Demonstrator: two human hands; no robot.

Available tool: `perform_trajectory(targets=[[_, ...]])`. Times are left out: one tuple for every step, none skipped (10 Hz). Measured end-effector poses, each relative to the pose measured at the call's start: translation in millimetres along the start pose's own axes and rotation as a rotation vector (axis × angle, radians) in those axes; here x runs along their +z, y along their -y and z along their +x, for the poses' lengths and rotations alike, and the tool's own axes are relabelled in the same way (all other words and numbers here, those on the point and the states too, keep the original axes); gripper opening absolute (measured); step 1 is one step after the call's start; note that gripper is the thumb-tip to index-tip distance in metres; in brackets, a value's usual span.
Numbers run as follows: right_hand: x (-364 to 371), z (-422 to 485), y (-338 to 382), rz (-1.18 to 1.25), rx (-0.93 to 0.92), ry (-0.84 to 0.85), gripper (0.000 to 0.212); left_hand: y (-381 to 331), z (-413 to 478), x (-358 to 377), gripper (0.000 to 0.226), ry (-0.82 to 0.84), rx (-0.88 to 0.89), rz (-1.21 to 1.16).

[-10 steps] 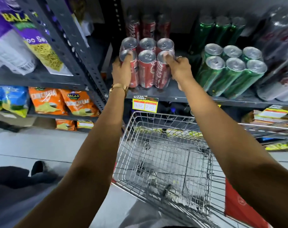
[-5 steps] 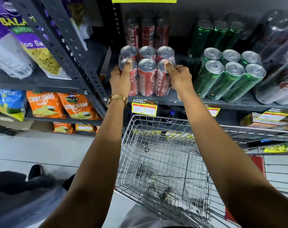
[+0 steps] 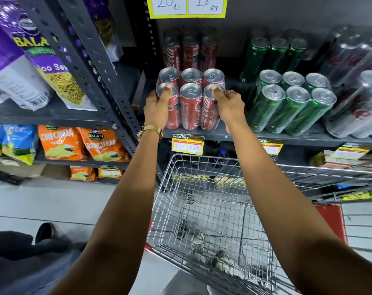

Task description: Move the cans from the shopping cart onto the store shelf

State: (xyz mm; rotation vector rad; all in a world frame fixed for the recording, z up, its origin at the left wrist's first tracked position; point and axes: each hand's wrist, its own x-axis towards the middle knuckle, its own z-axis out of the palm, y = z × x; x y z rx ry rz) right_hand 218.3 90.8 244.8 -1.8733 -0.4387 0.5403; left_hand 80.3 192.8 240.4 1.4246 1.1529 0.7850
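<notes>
A shrink-wrapped pack of red cola cans (image 3: 190,105) stands on the dark store shelf (image 3: 234,136), near its front edge. My left hand (image 3: 157,108) grips the pack's left side, thumb on a can top. On the pack's right side my right hand (image 3: 228,106) holds it the same way. Behind the pack stands another pack of red cans (image 3: 189,52). The wire shopping cart (image 3: 204,209) sits below the shelf, and I see no cans in it.
Packs of green cans (image 3: 287,105) stand right of the red pack, with silver cans (image 3: 359,107) further right. A perforated shelf upright (image 3: 100,75) rises on the left, with snack bags (image 3: 80,143) beyond it. Yellow price tags (image 3: 187,144) hang on the shelf edge.
The red pack has slid slightly deeper onto the shelf with both hands still on it. The view has tilted upward, so a price card at the top now shows.
</notes>
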Motion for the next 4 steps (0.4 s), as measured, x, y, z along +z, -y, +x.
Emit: perform_trajectory(targets=[[-1, -2, 1, -0.016, -0.001, 0.012, 0.044, 0, -1, 0, 0.053, -0.004, -0.008, -0.028], [-3, -10, 5, -0.023, -0.004, 0.010, 0.040, -3, -6, 2, 0.053, 0.013, -0.023, -0.040], [-7, -16, 8, -0.088, -0.029, 0.053, 0.047, -6, -10, 2, 0.060, 0.029, -0.027, -0.036], [-20, -35, 12, -0.260, -0.151, 0.078, 0.050, -13, -31, 5, 0.080, -0.009, 0.060, 0.034]])
